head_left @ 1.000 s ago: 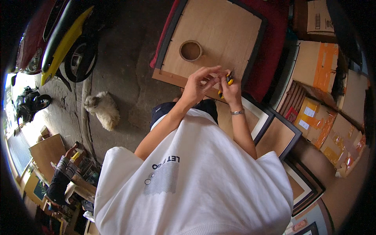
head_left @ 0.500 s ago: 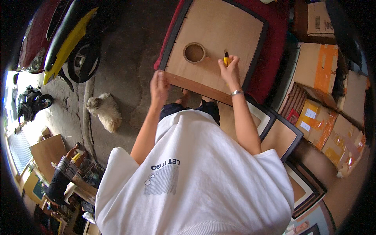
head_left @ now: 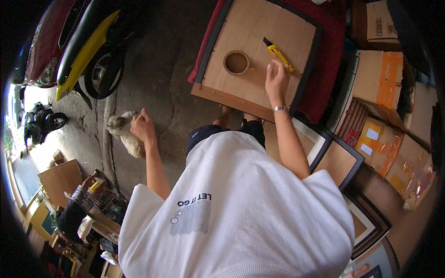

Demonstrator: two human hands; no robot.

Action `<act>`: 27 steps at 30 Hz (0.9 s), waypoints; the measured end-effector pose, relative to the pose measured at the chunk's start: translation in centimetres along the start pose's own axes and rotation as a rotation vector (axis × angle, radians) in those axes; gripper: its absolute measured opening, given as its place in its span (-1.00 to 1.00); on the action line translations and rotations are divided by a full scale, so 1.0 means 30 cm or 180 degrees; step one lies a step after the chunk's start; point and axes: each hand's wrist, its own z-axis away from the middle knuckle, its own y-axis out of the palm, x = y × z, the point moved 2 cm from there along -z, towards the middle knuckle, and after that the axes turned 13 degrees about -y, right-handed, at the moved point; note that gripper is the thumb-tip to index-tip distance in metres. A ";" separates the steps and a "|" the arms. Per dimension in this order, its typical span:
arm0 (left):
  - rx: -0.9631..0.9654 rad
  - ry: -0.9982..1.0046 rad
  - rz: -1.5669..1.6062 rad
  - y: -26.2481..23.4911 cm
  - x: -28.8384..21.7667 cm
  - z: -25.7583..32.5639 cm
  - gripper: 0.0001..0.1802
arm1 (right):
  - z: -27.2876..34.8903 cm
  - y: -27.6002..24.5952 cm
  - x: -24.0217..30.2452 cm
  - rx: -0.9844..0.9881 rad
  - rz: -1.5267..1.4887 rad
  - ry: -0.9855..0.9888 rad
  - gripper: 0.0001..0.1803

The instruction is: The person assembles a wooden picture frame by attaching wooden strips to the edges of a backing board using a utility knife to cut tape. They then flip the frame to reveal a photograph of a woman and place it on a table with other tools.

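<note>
Fingers [head_left: 273, 65] of the right hand [head_left: 276, 78] loosely curled and holding nothing, tips just beside the lower end of the yellow utility knife [head_left: 279, 54], right of centre in the upper frame; cannot tell whether touching it. Fingers of the left hand [head_left: 143, 127] half bent and likewise empty, stretched out to mid-left over the concrete floor [head_left: 157, 69], right next to a small pale dog [head_left: 121, 132]; contact unclear. Largest down: parked yellow and red vehicles [head_left: 79, 51] at upper left; stacked cardboard boxes [head_left: 384, 83] along the right edge; a red cloth [head_left: 330, 60] at top, carrying a big black-edged frame lying face down, its brown backing board [head_left: 259, 34] uppermost; more frames [head_left: 340, 160] leaning at lower right; another person [head_left: 76, 208] seated at lower left. Smaller, on the board: a roll of brown tape [head_left: 237, 62] lying flat, left of the knife and apart from it; the knife lying slantwise, blade end toward the top. Judged as a pause in work on the frame's back, knife down and free. Taking it up would call for closing round the yellow body, well clear of the blade end.
</note>
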 end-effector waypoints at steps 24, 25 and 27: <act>0.4578 0.1010 0.2869 -0.062 -0.923 0.722 -0.66 | 0.238 -0.283 0.262 0.0471 -0.1035 -0.0110 -0.27; 0.4203 0.1176 0.3038 -0.074 -0.932 0.739 -0.64 | 0.246 -0.293 0.257 0.0560 -0.1190 -0.0056 -0.23; 0.3571 0.1636 0.3101 -0.118 -0.964 0.779 -0.60 | 0.284 -0.300 0.241 0.0529 -0.1336 0.0229 -0.29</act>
